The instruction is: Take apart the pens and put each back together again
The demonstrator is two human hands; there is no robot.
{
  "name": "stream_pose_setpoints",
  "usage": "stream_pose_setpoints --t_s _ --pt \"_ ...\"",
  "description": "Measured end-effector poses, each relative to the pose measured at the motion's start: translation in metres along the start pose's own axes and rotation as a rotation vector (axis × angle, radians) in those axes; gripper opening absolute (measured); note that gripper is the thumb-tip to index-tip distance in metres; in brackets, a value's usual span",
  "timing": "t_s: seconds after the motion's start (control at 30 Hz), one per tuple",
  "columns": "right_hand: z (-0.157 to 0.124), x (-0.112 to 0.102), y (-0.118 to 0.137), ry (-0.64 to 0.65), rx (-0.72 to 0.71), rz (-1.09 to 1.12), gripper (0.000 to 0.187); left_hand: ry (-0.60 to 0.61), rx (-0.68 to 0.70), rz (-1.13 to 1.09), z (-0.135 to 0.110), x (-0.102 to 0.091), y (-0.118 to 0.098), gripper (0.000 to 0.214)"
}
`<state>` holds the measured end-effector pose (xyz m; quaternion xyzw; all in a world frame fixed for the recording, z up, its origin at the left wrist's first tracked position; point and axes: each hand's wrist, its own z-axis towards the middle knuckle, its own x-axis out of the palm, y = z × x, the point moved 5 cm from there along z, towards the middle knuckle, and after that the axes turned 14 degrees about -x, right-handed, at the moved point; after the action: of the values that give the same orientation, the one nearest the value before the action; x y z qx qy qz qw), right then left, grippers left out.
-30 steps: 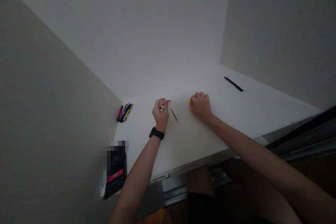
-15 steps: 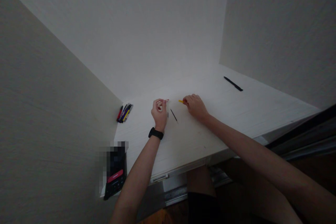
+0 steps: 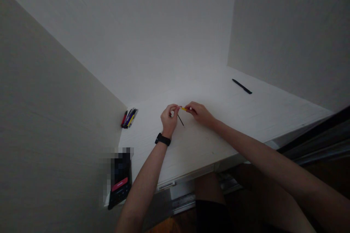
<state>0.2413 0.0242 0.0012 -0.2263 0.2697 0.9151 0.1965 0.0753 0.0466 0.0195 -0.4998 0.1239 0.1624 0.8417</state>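
My left hand point(image 3: 169, 118), with a black watch on the wrist, is pinched closed over the white desk point(image 3: 207, 134) and meets my right hand point(image 3: 199, 112). Between the two sets of fingertips is a small yellow pen part point(image 3: 183, 109); my right hand is pinched on it, and my left fingers touch its other end. What else my left hand holds is too small to name. A thin black refill point(image 3: 181, 120) lies on the desk just below the hands.
A bundle of coloured pens point(image 3: 129, 117) lies at the desk's back left by the wall. A black pen point(image 3: 242, 86) lies far right. A dark device with a red strip point(image 3: 119, 185) sits at the desk's left front corner. Walls enclose the desk.
My right hand has moved left with the yellow part from the desk toward my left hand. The two hands now meet at the fingertips. The view has tilted slightly.
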Motion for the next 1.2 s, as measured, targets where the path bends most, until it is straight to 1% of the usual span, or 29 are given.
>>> stream_pose_setpoints --t_s 0.2,0.53,0.7,0.8,0.93,1.2 --pt "0.0 -0.001 0.001 -0.001 0.012 0.0 0.02 0.073 -0.003 0.01 0.001 0.004 0.005 0.014" --pt "0.001 -0.002 0.003 -0.002 0.057 0.007 0.019 0.093 0.019 -0.025 0.001 0.005 0.007 0.016" --pt "0.001 -0.002 0.002 0.012 0.065 -0.002 0.019 0.101 0.061 -0.015 0.0 0.005 0.004 0.016" --pt "0.001 -0.001 0.001 0.023 0.062 -0.005 0.018 0.09 0.092 0.006 0.0 0.004 0.001 0.018" --pt "0.001 0.0 0.001 0.015 0.046 -0.007 0.018 0.04 0.115 -0.003 -0.001 0.001 -0.002 0.02" --pt "0.001 -0.001 0.001 -0.002 0.054 0.002 0.019 -0.027 0.155 -0.025 -0.003 -0.003 -0.008 0.014"
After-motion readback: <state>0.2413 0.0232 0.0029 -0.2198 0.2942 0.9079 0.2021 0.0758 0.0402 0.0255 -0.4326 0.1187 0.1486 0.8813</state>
